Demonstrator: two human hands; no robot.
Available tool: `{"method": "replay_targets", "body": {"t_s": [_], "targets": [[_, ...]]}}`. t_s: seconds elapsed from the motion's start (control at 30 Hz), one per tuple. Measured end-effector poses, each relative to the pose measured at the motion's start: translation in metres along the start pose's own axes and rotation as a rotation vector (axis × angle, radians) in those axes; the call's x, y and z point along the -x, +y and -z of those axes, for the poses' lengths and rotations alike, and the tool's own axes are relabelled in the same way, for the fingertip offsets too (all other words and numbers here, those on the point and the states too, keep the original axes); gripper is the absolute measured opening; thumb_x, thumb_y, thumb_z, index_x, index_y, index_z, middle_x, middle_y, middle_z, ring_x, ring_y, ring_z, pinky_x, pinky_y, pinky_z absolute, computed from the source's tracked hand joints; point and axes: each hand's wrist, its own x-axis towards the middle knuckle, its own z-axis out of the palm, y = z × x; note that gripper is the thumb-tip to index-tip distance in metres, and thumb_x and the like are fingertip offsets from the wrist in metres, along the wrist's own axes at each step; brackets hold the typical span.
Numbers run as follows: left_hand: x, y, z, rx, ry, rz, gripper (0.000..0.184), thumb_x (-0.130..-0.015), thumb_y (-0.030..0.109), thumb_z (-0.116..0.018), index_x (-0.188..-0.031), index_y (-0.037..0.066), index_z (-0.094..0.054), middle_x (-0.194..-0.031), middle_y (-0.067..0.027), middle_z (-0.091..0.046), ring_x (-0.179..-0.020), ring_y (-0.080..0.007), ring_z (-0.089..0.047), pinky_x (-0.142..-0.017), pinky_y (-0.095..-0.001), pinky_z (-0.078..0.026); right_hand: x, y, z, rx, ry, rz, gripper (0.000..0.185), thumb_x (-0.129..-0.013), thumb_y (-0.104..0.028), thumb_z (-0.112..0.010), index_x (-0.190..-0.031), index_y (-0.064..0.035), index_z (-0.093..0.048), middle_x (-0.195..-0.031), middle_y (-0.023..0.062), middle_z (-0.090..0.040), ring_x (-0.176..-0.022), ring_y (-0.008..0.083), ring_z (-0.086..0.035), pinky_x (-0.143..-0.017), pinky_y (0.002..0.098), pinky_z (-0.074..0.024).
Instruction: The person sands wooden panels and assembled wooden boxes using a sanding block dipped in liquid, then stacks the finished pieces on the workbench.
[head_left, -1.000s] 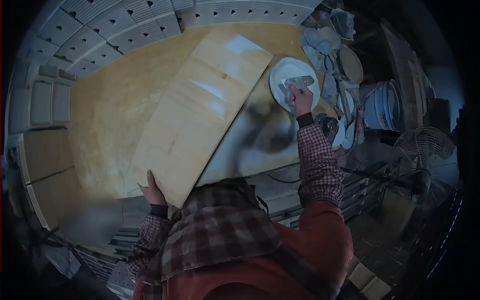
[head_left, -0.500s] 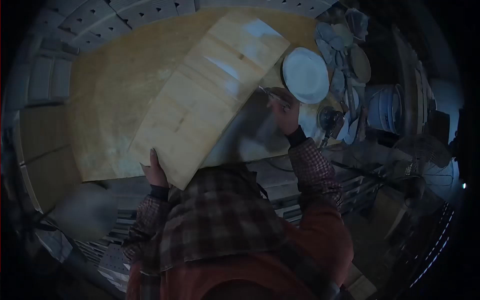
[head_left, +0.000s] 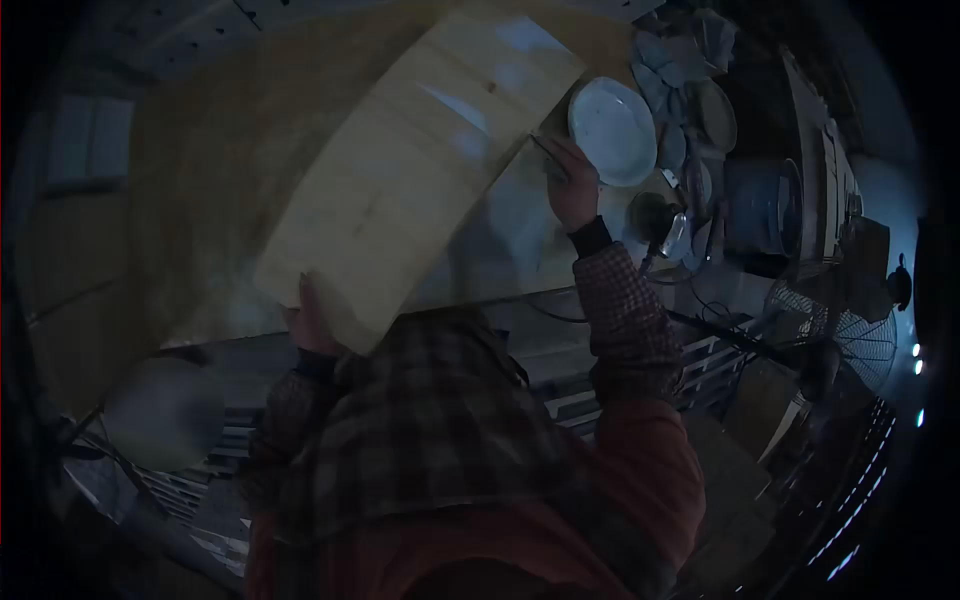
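A long pale wooden board [head_left: 410, 180] lies slantwise across the worktable, its near end by my body. My left hand [head_left: 312, 318] grips the board's near left corner, thumb on top and the other fingers hidden beneath. At the board's right edge is my right hand [head_left: 571, 180], closed on a thin, dark scraper-like tool [head_left: 546, 150], whose tip is at the edge. Just right of this hand sits a round white dish [head_left: 613, 130]. The picture is dark, so the tool's shape is hard to make out.
Behind the dish are cloths or gloves [head_left: 660, 60] and a round lid [head_left: 717, 115]. A bucket [head_left: 765, 208] stands at the right, with a wire-caged fan [head_left: 860, 330] nearer. Perforated grey blocks line the far side. A blurred pale round object [head_left: 165, 415] is at lower left.
My right hand has moved from the white dish to the board's right edge with the tool. My left hand stays on the board's corner. The view has shifted and darkened.
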Motion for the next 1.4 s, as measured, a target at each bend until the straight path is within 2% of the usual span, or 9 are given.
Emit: {"method": "replay_targets", "body": {"t_s": [0.2, 0.53, 0.8, 0.83, 0.93, 1.0, 1.13, 1.23, 1.4], "targets": [[-0.001, 0.009, -0.009, 0.088, 0.000, -0.072, 0.036, -0.085, 0.019, -0.052, -0.110, -0.007, -0.046, -0.106, -0.0103, -0.051, -0.094, -0.0171, -0.049, -0.081, -0.0286, -0.040, 0.006, -0.003, 0.003, -0.013, -0.171, 0.052, 0.040, -0.062, 0.009, -0.052, -0.099, -0.0046, -0.058, -0.100, 0.0138, -0.056, -0.088, 0.0315, -0.056, -0.073, 0.0337, -0.0463], [0.004, 0.019, -0.010, 0.054, -0.061, -0.124, 0.040, -0.085, 0.020, -0.052, -0.113, -0.006, -0.041, -0.109, -0.0120, -0.050, -0.096, -0.0191, -0.049, -0.081, -0.0297, -0.040, -0.011, 0.000, 0.001, 0.031, -0.119, -0.003, 0.037, -0.062, 0.009, -0.048, -0.097, -0.0017, -0.058, -0.096, 0.0173, -0.058, -0.087, 0.0316, -0.057, -0.075, 0.0310, -0.0447], [-0.005, 0.014, -0.008, 0.296, -0.147, 0.120, 0.038, -0.088, 0.021, -0.048, -0.115, -0.004, -0.042, -0.110, -0.0101, -0.050, -0.094, -0.0175, -0.051, -0.080, -0.0289, -0.042, 0.004, -0.008, 0.000, -0.040, -0.196, -0.031, 0.034, -0.062, 0.008, -0.051, -0.093, -0.0018, -0.059, -0.093, 0.0139, -0.058, -0.083, 0.0312, -0.057, -0.071, 0.0330, -0.0464], [-0.002, 0.014, -0.014, 0.090, -0.126, -0.122, 0.042, -0.086, 0.023, -0.050, -0.116, -0.005, -0.040, -0.111, -0.0126, -0.049, -0.098, -0.0185, -0.049, -0.084, -0.0298, -0.040, 0.003, -0.007, 0.000, -0.070, -0.181, -0.040, 0.032, -0.063, 0.007, -0.052, -0.093, -0.0018, -0.059, -0.092, 0.0140, -0.059, -0.081, 0.0310, -0.057, -0.070, 0.0327, -0.0467], [0.000, 0.018, -0.015, 0.057, -0.143, -0.118, 0.040, -0.086, 0.022, -0.050, -0.114, -0.005, -0.041, -0.111, -0.0130, -0.049, -0.097, -0.0192, -0.050, -0.083, -0.0299, -0.041, -0.002, -0.011, 0.003, -0.266, -0.204, -0.453, 0.027, -0.066, 0.005, -0.053, -0.092, -0.0010, -0.059, -0.090, 0.0153, -0.059, -0.078, 0.0294, -0.058, -0.067, 0.0314, -0.0469], [-0.001, 0.016, -0.016, 0.225, -0.085, 0.066, 0.041, -0.086, 0.021, -0.050, -0.116, -0.005, -0.039, -0.114, -0.0141, -0.046, -0.097, -0.0202, -0.050, -0.083, -0.0302, -0.041, -0.005, 0.014, -0.006, -0.180, -0.073, -0.203, 0.026, -0.068, 0.004, -0.051, -0.092, -0.0016, -0.060, -0.089, 0.0158, -0.059, -0.079, 0.0304, -0.058, -0.068, 0.0339, -0.0465], [-0.010, 0.005, -0.006, -0.015, -0.222, -0.059, 0.055, -0.087, 0.031, -0.046, -0.128, -0.002, -0.028, -0.127, -0.0122, -0.038, -0.114, -0.0207, -0.040, -0.092, -0.0298, -0.035, -0.005, 0.008, -0.008, 0.051, -0.095, -0.013, 0.034, -0.063, 0.006, -0.051, -0.095, -0.0027, -0.058, -0.095, 0.0135, -0.058, -0.083, 0.0324, -0.056, -0.072, 0.0353, -0.0464], [-0.011, -0.011, -0.004, 0.215, -0.092, 0.101, 0.046, -0.088, 0.031, -0.044, -0.117, -0.005, -0.041, -0.112, -0.0124, -0.049, -0.101, -0.0206, -0.047, -0.085, -0.0310, -0.038, 0.011, -0.001, -0.009, 0.150, -0.127, 0.105, 0.040, -0.061, 0.005, -0.053, -0.099, -0.0058, -0.057, -0.102, 0.0102, -0.056, -0.084, 0.0296, -0.056, -0.072, 0.0349, -0.0473], [0.006, 0.006, -0.007, 0.037, -0.220, -0.035, 0.052, -0.088, 0.027, -0.046, -0.127, -0.002, -0.030, -0.128, -0.0123, -0.038, -0.115, -0.0204, -0.040, -0.092, -0.0287, -0.035, 0.025, -0.002, 0.000, 0.041, -0.168, 0.053, 0.036, -0.063, 0.006, -0.055, -0.097, -0.0043, -0.058, -0.102, 0.0121, -0.056, -0.089, 0.0291, -0.056, -0.075, 0.0315, -0.0465]]}}
